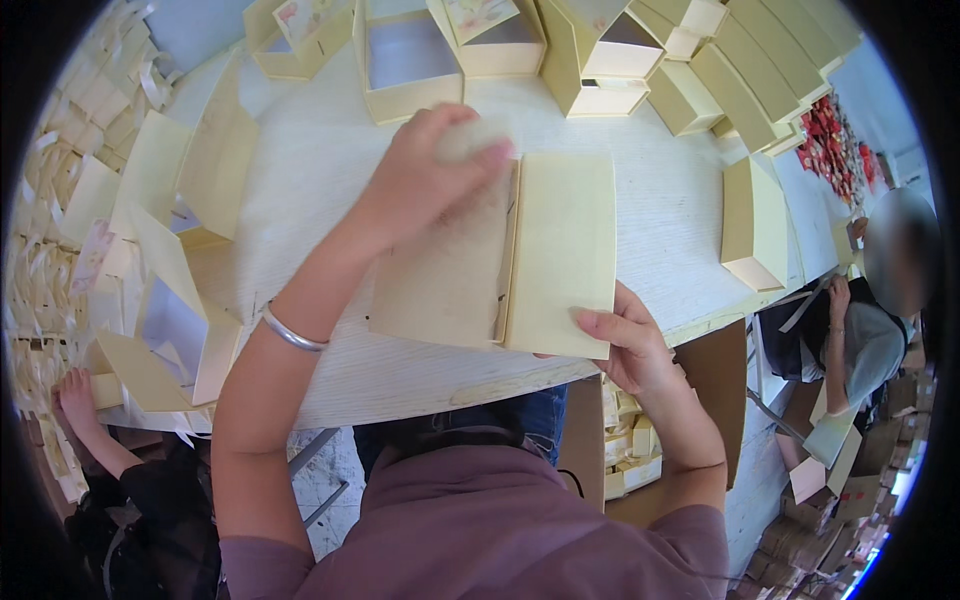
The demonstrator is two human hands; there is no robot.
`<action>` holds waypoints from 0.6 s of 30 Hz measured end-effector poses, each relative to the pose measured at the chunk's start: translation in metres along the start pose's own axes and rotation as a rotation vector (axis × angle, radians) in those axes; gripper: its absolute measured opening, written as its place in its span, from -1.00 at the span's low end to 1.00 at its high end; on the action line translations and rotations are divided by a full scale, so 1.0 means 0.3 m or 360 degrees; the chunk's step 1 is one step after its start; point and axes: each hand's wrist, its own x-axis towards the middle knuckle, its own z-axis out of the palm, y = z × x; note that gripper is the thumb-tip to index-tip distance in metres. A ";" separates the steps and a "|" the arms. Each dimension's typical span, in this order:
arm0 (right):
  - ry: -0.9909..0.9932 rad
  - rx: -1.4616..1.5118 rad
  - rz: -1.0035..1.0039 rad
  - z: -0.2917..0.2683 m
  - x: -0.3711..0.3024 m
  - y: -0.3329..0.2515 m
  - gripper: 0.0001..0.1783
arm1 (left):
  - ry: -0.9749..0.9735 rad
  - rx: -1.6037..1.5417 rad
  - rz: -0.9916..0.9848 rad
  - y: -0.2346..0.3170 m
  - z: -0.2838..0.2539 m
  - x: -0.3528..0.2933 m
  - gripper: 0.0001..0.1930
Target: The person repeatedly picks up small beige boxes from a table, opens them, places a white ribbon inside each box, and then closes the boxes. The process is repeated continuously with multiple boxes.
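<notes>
Mauve fabric of the person's short-sleeved shirt [480, 530] lay nearest the camera, at the lower edge of the view. Ahead of it, one rectangular cream-coloured cardboard box [562, 235] rested on the pale, wood-grained bench [300, 190], near the front edge. Its flat cream cover panel [440, 290] extended to the left, with a dark-marked seam between the two.

Right grip [640, 345]: clamped on the box at its near right corner, thumb on the upper face, other fingers mostly hidden beneath. The body of the box lay forward and to the left of this grip, its near edge slightly beyond the bench.

Left grip [435, 165]: positioned at the far end of the cover panel, left of the box's far edge, fingers curved. Motion blur covered the fingertips and a pale patch between thumb and forefinger; whether the fingers were closed on anything could not be told. A smooth silver metal bangle [290, 328] encircled the left wrist.

Open cream cardboard boxes [415, 100] stood along the far side. One closed cream box [755, 225] stood well apart at the right.
</notes>
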 end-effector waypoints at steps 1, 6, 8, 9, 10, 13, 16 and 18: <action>0.0111 -0.0132 -0.0138 -0.011 0.000 0.011 -0.36 | 0.0049 -0.0498 -0.0047 -0.014 -0.021 0.011 -0.55; 0.0435 -0.2265 -0.1035 0.010 -0.005 -0.049 -0.32 | -0.0162 -0.2059 -0.0358 -0.095 -0.172 -0.011 -0.54; 0.0156 -0.3080 -0.1047 0.050 0.005 -0.107 -0.43 | -0.0151 -0.2194 -0.0338 -0.112 -0.181 -0.023 -0.55; -0.0006 -0.3438 -0.1127 0.072 0.007 -0.136 -0.47 | -0.0137 -0.2227 -0.0317 -0.115 -0.178 -0.031 -0.55; -0.0176 -0.3350 -0.1115 0.075 0.029 -0.144 -0.53 | -0.0119 -0.2258 -0.0294 -0.117 -0.177 -0.040 -0.54; -0.0449 -0.3430 -0.1036 0.122 0.107 -0.178 -0.78 | 0.0071 -0.2274 -0.0435 -0.161 -0.181 -0.049 -0.55; -0.0902 -0.3505 -0.0654 0.182 0.211 -0.187 -0.70 | 0.0256 -0.1699 -0.0765 -0.189 -0.182 -0.076 -0.56; -0.1210 -0.3110 -0.0137 0.201 0.250 -0.171 -0.69 | 0.0333 -0.1310 -0.0868 -0.188 -0.203 -0.094 -0.58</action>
